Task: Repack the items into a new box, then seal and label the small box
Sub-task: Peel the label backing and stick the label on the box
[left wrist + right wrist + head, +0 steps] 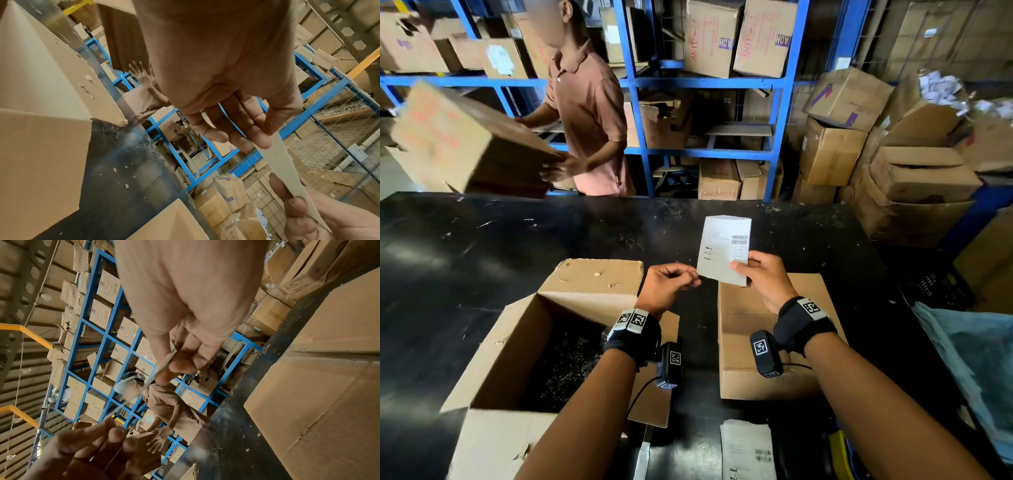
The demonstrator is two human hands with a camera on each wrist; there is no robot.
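From the head view, the printed face of the label shows, barcode at its right edge; both wrist views catch the sheet only edge-on, as a thin strip. It is held in the air just above the far edge of the closed small box, upright, long axis running away from the person. The right hand pinches its lower right corner, thumb on the front. The left hand pinches the lower left edge, fingers curled. The open box sits left of the small box.
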